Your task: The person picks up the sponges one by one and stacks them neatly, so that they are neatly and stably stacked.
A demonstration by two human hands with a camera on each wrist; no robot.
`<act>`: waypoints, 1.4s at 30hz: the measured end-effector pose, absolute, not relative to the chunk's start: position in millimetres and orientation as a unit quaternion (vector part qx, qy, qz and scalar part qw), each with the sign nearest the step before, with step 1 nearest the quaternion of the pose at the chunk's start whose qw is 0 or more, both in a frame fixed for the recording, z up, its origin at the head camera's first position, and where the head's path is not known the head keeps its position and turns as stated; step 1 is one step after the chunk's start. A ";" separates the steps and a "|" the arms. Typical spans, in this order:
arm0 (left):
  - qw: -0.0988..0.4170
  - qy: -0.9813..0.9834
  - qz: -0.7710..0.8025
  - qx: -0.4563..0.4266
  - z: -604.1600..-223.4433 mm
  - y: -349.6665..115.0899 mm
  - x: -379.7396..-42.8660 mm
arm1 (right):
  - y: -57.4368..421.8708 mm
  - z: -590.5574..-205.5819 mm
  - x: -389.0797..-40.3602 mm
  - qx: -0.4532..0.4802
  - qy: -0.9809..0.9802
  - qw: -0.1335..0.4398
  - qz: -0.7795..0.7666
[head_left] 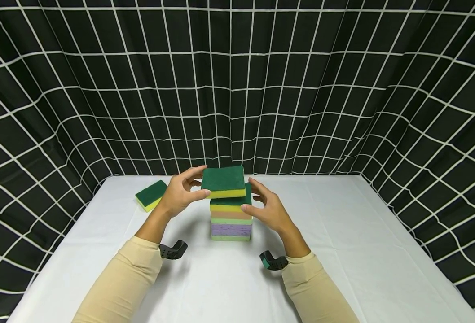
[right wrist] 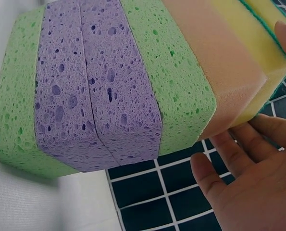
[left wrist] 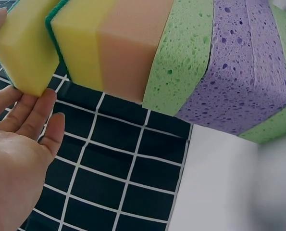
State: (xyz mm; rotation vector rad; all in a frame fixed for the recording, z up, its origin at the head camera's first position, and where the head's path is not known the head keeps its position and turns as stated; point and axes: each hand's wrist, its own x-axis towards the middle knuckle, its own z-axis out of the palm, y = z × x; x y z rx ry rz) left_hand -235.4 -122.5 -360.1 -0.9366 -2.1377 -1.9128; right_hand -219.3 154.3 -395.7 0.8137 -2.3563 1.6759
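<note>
My left hand [head_left: 178, 194] pinches a green-and-yellow scouring sponge [head_left: 223, 178] by its left end, thumb in front and fingers behind. This sponge is raised over a stack and set slightly left of it; the left wrist view shows a gap between them. The stack's top piece is another green-and-yellow sponge [right wrist: 267, 62]. Below come a peach sponge [left wrist: 128, 48], a light green one [left wrist: 179, 62], two purple porous ones [left wrist: 234, 72] and a light green one [right wrist: 18, 91] at the bottom. My right hand [head_left: 271, 211] holds the stack's upper right side, thumb at the yellow layer's front corner.
Another green-and-yellow sponge [head_left: 150, 195] lies on the white-covered table [head_left: 326, 224], left of the stack and partly behind my left hand. Black cloth with a white grid [head_left: 237, 89] hangs around the back and sides. A dark camera mount sits at each wrist.
</note>
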 end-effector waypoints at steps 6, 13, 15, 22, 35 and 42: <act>0.044 -0.712 -0.629 -0.310 -360.6 -119.0 -236.3 | 148.7 -371.6 -200.4 0.267 -0.787 0.060 0.554; 0.030 -0.722 -0.616 -0.312 -361.5 -115.5 -236.9 | 147.3 -363.4 -194.7 0.274 -0.785 0.065 0.551; 0.028 -0.723 -0.616 -0.312 -361.3 -114.5 -236.5 | 147.2 -363.6 -194.8 0.275 -0.785 0.067 0.551; 0.026 -0.727 -0.607 -0.321 -362.4 -111.9 -237.3 | 146.5 -364.6 -194.7 0.278 -0.786 0.070 0.548; 0.034 -0.741 -0.592 -0.315 -365.0 -110.2 -238.0 | 147.5 -366.7 -196.7 0.285 -0.778 0.075 0.555; 0.031 -0.746 -0.591 -0.305 -364.1 -109.1 -238.4 | 148.3 -367.3 -197.5 0.285 -0.778 0.077 0.554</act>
